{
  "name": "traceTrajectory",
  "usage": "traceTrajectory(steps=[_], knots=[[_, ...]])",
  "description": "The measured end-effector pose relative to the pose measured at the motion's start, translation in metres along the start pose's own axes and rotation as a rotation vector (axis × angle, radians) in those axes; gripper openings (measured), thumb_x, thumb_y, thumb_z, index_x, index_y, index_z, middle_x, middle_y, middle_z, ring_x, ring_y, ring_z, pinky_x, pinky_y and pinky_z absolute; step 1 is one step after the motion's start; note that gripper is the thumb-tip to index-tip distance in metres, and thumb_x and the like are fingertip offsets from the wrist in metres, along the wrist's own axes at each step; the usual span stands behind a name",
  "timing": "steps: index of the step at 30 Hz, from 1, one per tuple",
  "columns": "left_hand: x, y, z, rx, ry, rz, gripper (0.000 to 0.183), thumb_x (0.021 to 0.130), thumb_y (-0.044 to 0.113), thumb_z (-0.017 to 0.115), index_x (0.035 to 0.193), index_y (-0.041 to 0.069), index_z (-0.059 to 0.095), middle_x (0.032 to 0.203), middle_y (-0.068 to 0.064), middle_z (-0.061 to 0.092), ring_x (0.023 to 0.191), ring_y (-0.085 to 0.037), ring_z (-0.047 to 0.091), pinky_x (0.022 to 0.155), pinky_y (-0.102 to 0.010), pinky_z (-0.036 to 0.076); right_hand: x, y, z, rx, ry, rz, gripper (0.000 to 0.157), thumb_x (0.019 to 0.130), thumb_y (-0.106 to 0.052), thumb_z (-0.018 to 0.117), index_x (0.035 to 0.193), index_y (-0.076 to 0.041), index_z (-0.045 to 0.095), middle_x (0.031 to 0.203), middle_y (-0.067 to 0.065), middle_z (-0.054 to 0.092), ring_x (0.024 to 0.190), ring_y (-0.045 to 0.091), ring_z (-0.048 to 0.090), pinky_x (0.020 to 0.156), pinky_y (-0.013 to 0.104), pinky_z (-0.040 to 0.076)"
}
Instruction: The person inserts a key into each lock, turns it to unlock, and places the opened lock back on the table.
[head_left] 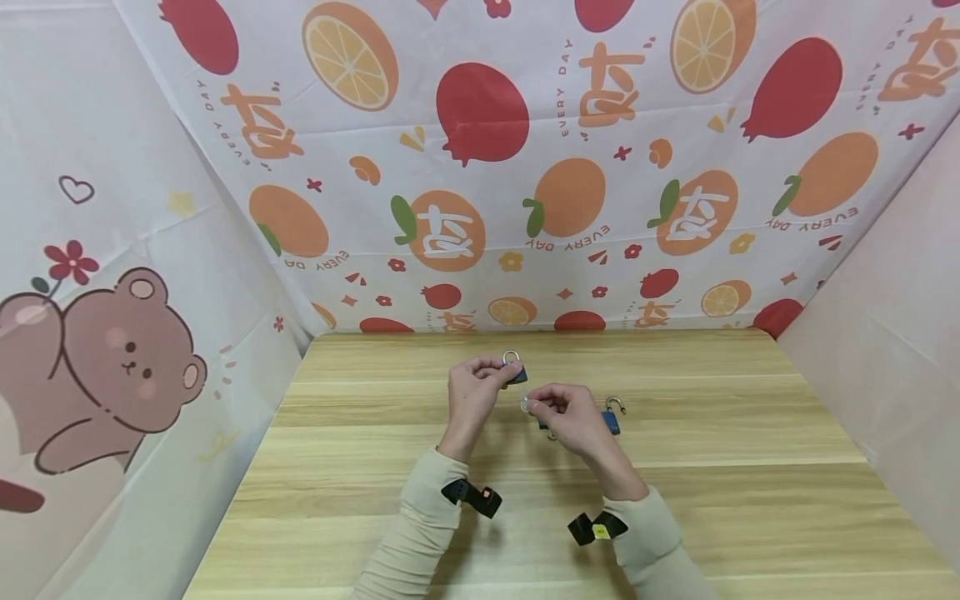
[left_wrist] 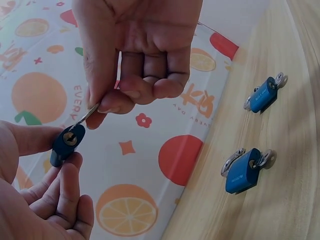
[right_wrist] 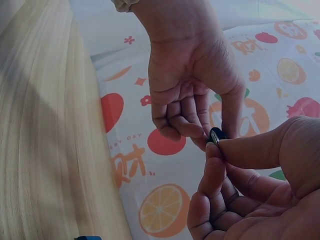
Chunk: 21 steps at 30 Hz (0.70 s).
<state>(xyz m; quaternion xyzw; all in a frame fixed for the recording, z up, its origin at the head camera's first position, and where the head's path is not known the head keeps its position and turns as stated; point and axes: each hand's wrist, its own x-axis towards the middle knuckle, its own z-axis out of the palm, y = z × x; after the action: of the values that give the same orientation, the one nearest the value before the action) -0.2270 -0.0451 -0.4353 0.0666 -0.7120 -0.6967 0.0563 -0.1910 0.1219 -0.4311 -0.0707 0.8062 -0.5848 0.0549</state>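
My left hand (head_left: 470,398) holds a small blue padlock (left_wrist: 64,147) between thumb and fingers, above the table. Its metal shackle (head_left: 512,357) points away from me in the head view. The padlock's underside with its round keyhole (left_wrist: 70,139) faces the left wrist camera. A thin metal key (left_wrist: 84,117) is pinched between the thumb and finger of my right hand (head_left: 572,415). The key's far end is close to the keyhole; whether it touches the padlock I cannot tell. In the right wrist view the fingers hide most of the padlock (right_wrist: 218,134).
Two more blue padlocks lie on the wooden table (head_left: 360,500), one (left_wrist: 242,172) nearer and another (left_wrist: 264,95) farther in the left wrist view. Each has metal at both ends, and the nearer one's shackle is open. A fruit-print cloth (head_left: 480,200) rises behind the table.
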Motion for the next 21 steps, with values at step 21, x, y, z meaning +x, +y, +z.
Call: traceTrajectory(steps=[21], knots=[[-0.0055, 0.0018, 0.0043, -0.008, -0.010, 0.016, 0.025, 0.081, 0.025, 0.085, 0.089, 0.005, 0.071, 0.067, 0.006, 0.069, 0.065, -0.013, 0.065, 0.063, -0.024, 0.044, 0.0005, 0.0028, 0.0031, 0.032, 0.020, 0.023, 0.013, 0.098, -0.010, 0.065, 0.102, -0.002, 0.075, 0.092, 0.015, 0.072, 0.071, 0.014, 0.056, 0.059, 0.022, 0.044]])
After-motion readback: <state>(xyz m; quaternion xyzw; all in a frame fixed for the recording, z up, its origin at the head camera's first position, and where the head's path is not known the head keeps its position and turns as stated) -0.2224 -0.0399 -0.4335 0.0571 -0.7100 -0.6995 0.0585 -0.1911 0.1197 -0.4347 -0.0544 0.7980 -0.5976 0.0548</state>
